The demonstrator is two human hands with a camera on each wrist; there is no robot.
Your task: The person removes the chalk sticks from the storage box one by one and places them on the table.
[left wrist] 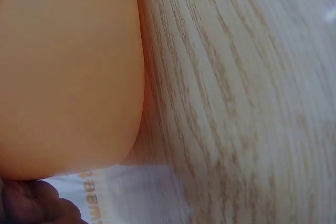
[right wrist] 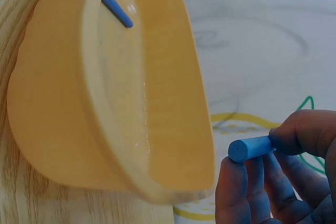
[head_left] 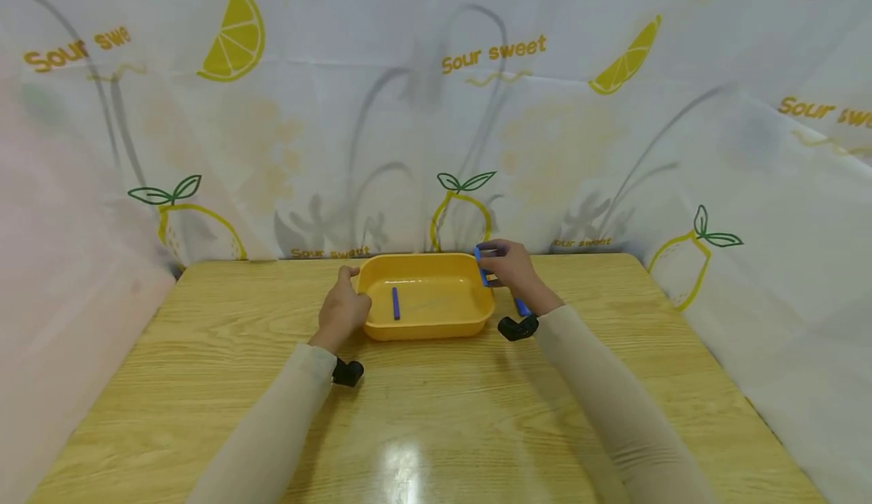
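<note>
A yellow plastic basin (head_left: 425, 331) sits near the far side of the wooden table. At its left end, my left hand (head_left: 343, 309) grips the rim; the left wrist view has curled fingers (left wrist: 34, 203) by the basin wall (left wrist: 73, 77). Above the right end of the rim, my right hand (head_left: 509, 268) pinches a blue chalk stick (right wrist: 252, 148) between thumb and fingers. Another blue stick (head_left: 396, 303) lies inside the basin, toward its left side. On the table to the right of the basin lies more blue (head_left: 522, 306), partly hidden by my right hand and wrist.
The wooden table (head_left: 436, 398) ends just behind the basin. A white curtain (head_left: 381, 126) printed with lemons and lettering hangs behind it and along both sides. Black wrist devices (head_left: 349, 373) sit below both hands.
</note>
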